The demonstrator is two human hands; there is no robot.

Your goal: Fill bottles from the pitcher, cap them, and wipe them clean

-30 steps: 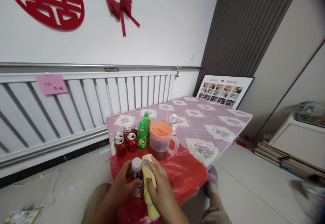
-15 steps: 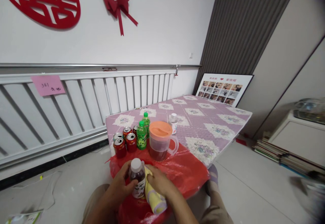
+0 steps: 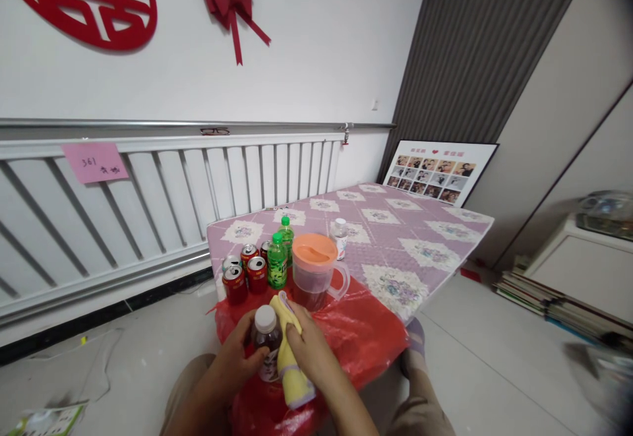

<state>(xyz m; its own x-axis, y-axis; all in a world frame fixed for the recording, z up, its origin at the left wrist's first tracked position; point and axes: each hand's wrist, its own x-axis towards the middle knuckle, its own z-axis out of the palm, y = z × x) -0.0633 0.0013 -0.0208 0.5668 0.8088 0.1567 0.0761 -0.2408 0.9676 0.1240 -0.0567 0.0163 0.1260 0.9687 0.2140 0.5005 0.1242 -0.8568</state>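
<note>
Standing white-capped dark bottle (image 3: 268, 347), labelled.

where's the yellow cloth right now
In the head view, low and centre, the yellow cloth is under the right hand, pressed against the white-capped bottle held by the left hand, just before the orange-lidded pitcher.

One head-worn view, looking forward and down over the table (image 3: 395, 251): hands close at the near bottom edge, radiator wall (image 3: 148, 185) far left, cabinet far right.
</note>
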